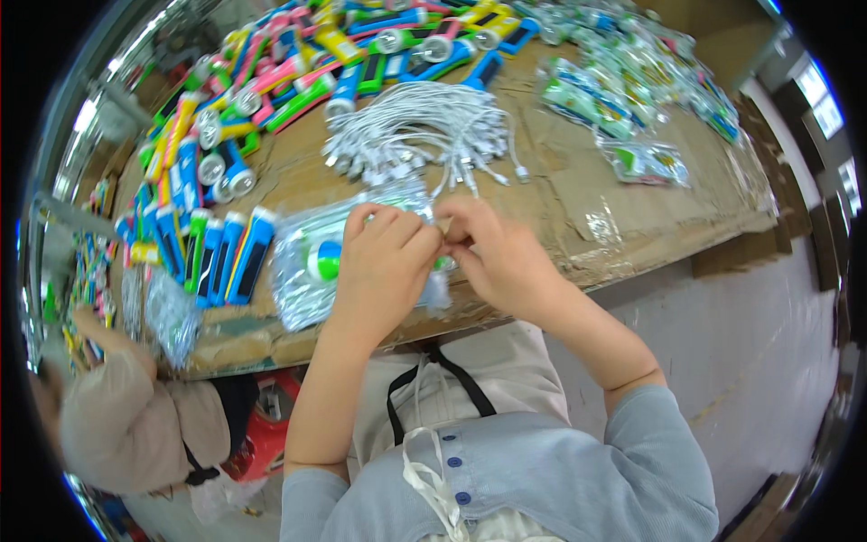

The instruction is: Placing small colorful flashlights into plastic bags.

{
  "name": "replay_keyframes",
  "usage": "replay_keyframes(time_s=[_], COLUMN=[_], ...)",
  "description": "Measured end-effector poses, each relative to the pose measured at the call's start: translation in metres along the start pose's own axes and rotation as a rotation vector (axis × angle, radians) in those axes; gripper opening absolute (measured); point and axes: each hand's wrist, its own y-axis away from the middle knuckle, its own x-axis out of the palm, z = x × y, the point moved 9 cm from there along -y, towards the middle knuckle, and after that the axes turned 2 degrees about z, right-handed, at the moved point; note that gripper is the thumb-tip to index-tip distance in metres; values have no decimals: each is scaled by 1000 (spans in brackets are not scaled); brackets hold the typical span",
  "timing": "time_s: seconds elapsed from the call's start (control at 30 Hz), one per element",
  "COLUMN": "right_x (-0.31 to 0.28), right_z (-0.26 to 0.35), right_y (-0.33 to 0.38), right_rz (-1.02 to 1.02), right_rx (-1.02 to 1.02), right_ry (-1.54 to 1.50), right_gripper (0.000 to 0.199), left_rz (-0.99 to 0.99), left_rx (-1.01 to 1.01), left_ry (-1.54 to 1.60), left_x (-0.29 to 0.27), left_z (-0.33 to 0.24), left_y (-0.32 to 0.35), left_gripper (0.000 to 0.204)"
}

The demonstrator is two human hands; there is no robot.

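Observation:
My left hand and my right hand meet over the near edge of the table. The fingers of both are closed in a pinch, tip against tip, and what lies between them is too small and covered to make out. Beneath the left hand is a stack of clear plastic bags with green and blue print. Just beyond my fingers lies a heap of white USB cables, their plugs toward me. Left of the bags, several blue, green and yellow flashlights with dark panels stand in a row.
A large pile of colourful flashlights spreads over the back and left. Filled clear bags are heaped at the far right, with a single filled bag nearer. Cardboard covers the table. Another person sits at the left.

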Motion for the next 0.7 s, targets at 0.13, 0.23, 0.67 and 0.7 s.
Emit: replay_keyframes(time_s=[0.13,0.23,0.67,0.7], right_x=[-64,-143,-194,-195], right_z=[-29,-87,-206,-213], right_y=[16,50,29,16], right_rz=[-185,-401,-113,-113], right_rx=[139,422,381,352], right_ry=[-56,-9,1256,1234], right_gripper=[32,32,42,42], left_rz=[35,47,15,31], left_rx=[61,-15,-463,-462], left_ry=[-102,-143,-79,-44], left_x=[7,18,33,40], left_z=[14,56,143,150], left_y=[-12,0,84,87], left_gripper=[10,7,25,23])
